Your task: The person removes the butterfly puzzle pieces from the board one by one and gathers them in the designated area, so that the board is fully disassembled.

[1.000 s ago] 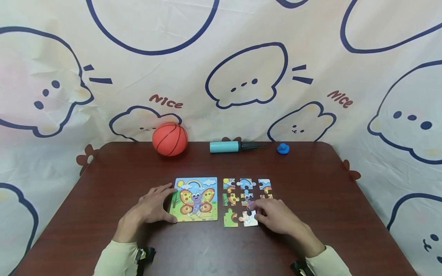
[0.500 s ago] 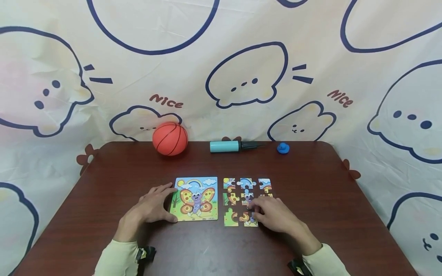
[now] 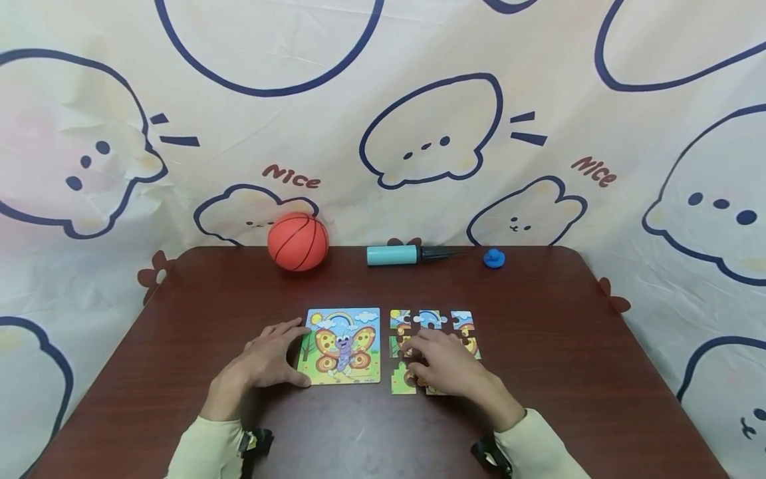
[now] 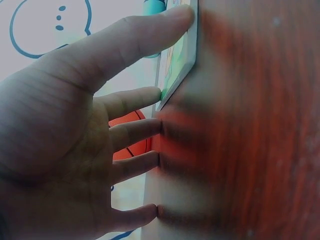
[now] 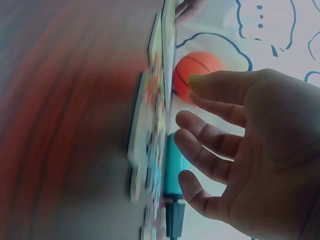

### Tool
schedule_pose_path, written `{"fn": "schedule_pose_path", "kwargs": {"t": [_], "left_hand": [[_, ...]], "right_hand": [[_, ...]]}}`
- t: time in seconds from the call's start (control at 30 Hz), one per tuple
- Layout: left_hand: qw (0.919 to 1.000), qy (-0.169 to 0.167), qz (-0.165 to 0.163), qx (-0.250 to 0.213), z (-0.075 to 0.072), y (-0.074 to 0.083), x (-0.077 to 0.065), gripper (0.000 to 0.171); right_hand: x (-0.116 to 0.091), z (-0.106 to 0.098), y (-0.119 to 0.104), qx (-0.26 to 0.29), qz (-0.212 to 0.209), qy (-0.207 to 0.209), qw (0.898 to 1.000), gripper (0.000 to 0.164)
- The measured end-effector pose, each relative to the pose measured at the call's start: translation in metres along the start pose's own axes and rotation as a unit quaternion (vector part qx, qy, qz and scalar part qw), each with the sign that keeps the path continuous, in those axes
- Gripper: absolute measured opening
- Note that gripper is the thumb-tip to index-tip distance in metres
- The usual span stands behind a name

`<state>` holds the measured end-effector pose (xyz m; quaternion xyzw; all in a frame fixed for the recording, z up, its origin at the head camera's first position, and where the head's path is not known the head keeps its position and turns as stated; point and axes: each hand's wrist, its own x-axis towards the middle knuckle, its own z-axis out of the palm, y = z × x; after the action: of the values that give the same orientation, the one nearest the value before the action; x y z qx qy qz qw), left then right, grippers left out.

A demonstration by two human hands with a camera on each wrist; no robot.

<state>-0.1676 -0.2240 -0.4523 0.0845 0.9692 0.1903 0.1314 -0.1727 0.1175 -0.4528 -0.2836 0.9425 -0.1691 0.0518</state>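
My left hand (image 3: 269, 356) rests at the left side of a butterfly picture board (image 3: 368, 346). Its thumb (image 4: 170, 25) touches the board near one corner and the index finger touches the far part of that side; the other fingers stand spread on the table. Over the loose jigsaw pieces (image 3: 403, 379), laid in rows right of the board, hovers my right hand (image 3: 449, 366). In the right wrist view its fingers (image 5: 205, 132) are loosely bent, with nothing between them, apart from the pieces (image 5: 142, 120). The hand hides the middle pieces from the head view.
An orange-red toy basketball (image 3: 298, 241), a teal hand pump (image 3: 391, 255) with a black end and a small blue rubber duck (image 3: 494, 258) stand along the back edge of the brown table (image 3: 239, 293). A cartoon-printed cloth (image 3: 335, 146) hangs behind.
The bottom middle jigsaw piece went from pale side up to picture side up. My right hand has since moved left, off that piece, over the middle ones. My left hand stays at the board.
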Motion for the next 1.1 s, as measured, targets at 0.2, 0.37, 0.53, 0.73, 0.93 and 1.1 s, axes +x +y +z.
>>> {"fn": "schedule_pose_path", "kwargs": {"t": [0.2, 0.37, 0.53, 0.73, 0.93, 1.1], "left_hand": [[1.0000, 0.001, 0.001, 0.002, 0.000, 0.001, 0.000, 0.098], [1.0000, 0.000, 0.001, 0.003, 0.000, 0.002, 0.000, 0.098], [1.0000, -0.003, -0.002, 0.002, 0.000, 0.002, 0.000, 0.097], [1.0000, 0.001, -0.002, 0.001, -0.001, 0.001, -0.001, 0.098], [1.0000, -0.001, -0.005, 0.003, 0.000, 0.000, -0.001, 0.098], [1.0000, -0.004, -0.007, 0.004, -0.001, 0.001, -0.001, 0.098]], "right_hand": [[0.011, 0.002, -0.013, -0.002, -0.021, -0.012, 1.000, 0.024], [0.020, 0.006, -0.019, 0.002, -0.033, -0.031, 0.999, 0.026], [0.029, 0.008, -0.023, 0.015, -0.040, -0.043, 0.998, 0.032], [0.037, 0.004, -0.034, 0.010, -0.049, -0.054, 0.997, 0.033], [0.042, 0.008, -0.041, -0.014, -0.055, -0.058, 0.997, 0.033], [0.047, 0.013, -0.045, -0.031, -0.056, -0.061, 0.996, 0.034]]}}
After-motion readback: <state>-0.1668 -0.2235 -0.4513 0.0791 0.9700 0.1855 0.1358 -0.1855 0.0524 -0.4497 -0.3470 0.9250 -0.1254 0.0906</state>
